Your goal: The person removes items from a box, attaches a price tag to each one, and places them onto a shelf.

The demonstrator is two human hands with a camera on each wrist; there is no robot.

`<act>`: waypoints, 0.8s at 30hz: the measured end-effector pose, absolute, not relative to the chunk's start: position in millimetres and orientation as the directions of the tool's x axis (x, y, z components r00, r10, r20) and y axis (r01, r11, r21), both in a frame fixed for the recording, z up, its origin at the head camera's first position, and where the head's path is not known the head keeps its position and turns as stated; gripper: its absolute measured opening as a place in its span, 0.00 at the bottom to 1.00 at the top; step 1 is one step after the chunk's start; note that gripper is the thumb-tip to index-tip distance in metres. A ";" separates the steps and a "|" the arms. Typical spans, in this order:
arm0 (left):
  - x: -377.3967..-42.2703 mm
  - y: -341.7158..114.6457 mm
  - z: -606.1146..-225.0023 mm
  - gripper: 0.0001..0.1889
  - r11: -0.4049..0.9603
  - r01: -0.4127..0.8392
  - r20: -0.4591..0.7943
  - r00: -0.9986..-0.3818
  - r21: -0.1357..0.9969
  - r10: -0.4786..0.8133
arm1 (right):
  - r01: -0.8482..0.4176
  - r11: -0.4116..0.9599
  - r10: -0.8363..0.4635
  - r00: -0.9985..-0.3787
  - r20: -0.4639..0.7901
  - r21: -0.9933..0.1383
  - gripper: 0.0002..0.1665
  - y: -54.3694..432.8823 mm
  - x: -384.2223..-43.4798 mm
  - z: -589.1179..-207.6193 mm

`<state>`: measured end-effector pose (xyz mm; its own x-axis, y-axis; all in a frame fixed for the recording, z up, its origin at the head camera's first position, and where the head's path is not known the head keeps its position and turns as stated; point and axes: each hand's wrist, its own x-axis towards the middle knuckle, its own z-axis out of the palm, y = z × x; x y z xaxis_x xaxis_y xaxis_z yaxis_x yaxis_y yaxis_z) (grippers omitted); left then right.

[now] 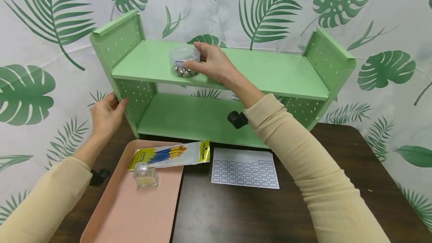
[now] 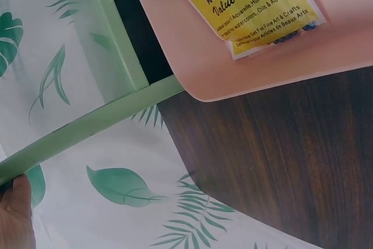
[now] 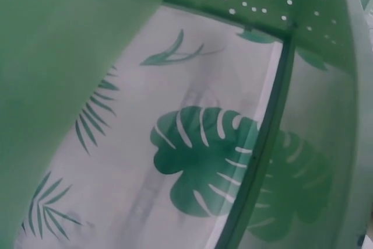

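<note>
Gripping jar (image 1: 178, 60) near front edge of shelf (image 1: 270, 72): right hand (image 1: 216, 63). Left hand (image 1: 106, 115) gripping shelf's left edge. Brushes (image 1: 168, 153) across tray's (image 1: 145, 209) far edge.

"Artist Brush", cut off at the edge, and "Value Pack" on the paintbrush pack (image 2: 262, 13)
Smaller print on its yellow left end includes "watercolors, Oils & Acrylics", "l'Aquarelle, Huile, Acrylique", "Fine Art & Crafts" and "Articles de Beaux Arts"; any writing on the label sheet (image 1: 245, 173) at right, or the label (image 1: 179, 63) on the clear jar (image 1: 182, 57), is too small to read.
</note>
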<state>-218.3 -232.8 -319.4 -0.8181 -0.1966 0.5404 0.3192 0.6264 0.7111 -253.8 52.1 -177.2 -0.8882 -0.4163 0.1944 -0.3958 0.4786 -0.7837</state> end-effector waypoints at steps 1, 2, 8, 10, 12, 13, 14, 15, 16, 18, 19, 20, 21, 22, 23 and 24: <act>-218.0 -232.6 -319.2 0.16 0.629 0.315 0.537 -0.820 0.711 -0.197 | -0.393 0.495 -0.415 -0.891 0.186 -0.775 0.45 52.5 -253.1 -176.0; -217.8 -232.4 -318.8 0.16 0.633 0.310 0.534 -0.822 0.710 -0.197 | -0.391 0.512 -0.414 -0.893 0.180 -0.765 0.46 52.9 -252.5 -174.9; -218.1 -233.1 -319.0 0.18 0.618 0.302 0.508 -0.841 0.726 -0.185 | -0.405 0.571 -0.388 -0.900 0.199 -0.714 0.48 60.1 -243.0 -169.9; -217.5 -233.3 -319.3 0.18 0.621 0.289 0.500 -0.844 0.729 -0.194 | -0.421 0.571 -0.379 -0.897 0.229 -0.705 0.46 63.5 -238.0 -169.2; -216.8 -233.9 -319.8 0.18 0.623 0.272 0.491 -0.846 0.734 -0.208 | -0.442 0.551 -0.368 -0.890 0.270 -0.707 0.44 66.9 -231.9 -169.2; -216.2 -233.9 -319.8 0.18 0.623 0.266 0.488 -0.846 0.736 -0.214 | -0.452 0.540 -0.360 -0.886 0.291 -0.710 0.42 68.8 -228.9 -169.6; -215.9 -234.2 -319.9 0.18 0.621 0.262 0.484 -0.848 0.739 -0.218 | -0.464 0.527 -0.351 -0.882 0.315 -0.712 0.41 71.0 -225.2 -170.3; -215.5 -234.5 -320.0 0.18 0.618 0.258 0.479 -0.850 0.743 -0.220 | -0.473 0.513 -0.341 -0.878 0.335 -0.717 0.39 73.5 -221.3 -171.4; -215.1 -234.9 -320.0 0.18 0.614 0.258 0.475 -0.852 0.746 -0.220 | -0.483 0.496 -0.328 -0.874 0.359 -0.722 0.37 76.3 -217.1 -172.6; -214.4 -235.5 -319.7 0.19 0.607 0.261 0.470 -0.856 0.751 -0.214 | -0.510 0.460 -0.307 -0.859 0.409 -0.727 0.34 82.5 -208.2 -176.2; -214.0 -235.6 -319.5 0.19 0.604 0.263 0.469 -0.857 0.752 -0.211 | -0.526 0.445 -0.299 -0.850 0.434 -0.724 0.33 86.0 -203.4 -178.2; -213.8 -235.6 -319.2 0.19 0.605 0.260 0.467 -0.859 0.752 -0.211 | -0.544 0.433 -0.292 -0.839 0.459 -0.719 0.32 89.8 -198.6 -180.3; -213.7 -235.1 -318.9 0.19 0.608 0.257 0.465 -0.860 0.751 -0.210 | -0.559 0.421 -0.284 -0.829 0.482 -0.714 0.31 93.8 -193.5 -182.5; -213.8 -234.6 -318.4 0.19 0.614 0.256 0.466 -0.860 0.747 -0.207 | -0.576 0.413 -0.277 -0.817 0.505 -0.705 0.29 98.1 -188.3 -184.7; -214.2 -233.6 -317.9 0.19 0.614 0.258 0.464 -0.862 0.746 -0.202 | -0.594 0.409 -0.271 -0.804 0.529 -0.693 0.28 102.6 -183.1 -187.1; -214.6 -232.4 -317.3 0.19 0.616 0.259 0.463 -0.864 0.744 -0.196 | -0.609 0.404 -0.264 -0.792 0.550 -0.682 0.28 107.3 -177.5 -189.3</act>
<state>-214.6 -232.4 -317.3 -0.8641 -0.1964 0.4635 0.2593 0.6156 0.7442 -177.5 107.3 -189.3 -0.7920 -0.2644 0.5503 -0.6091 0.4042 -0.6824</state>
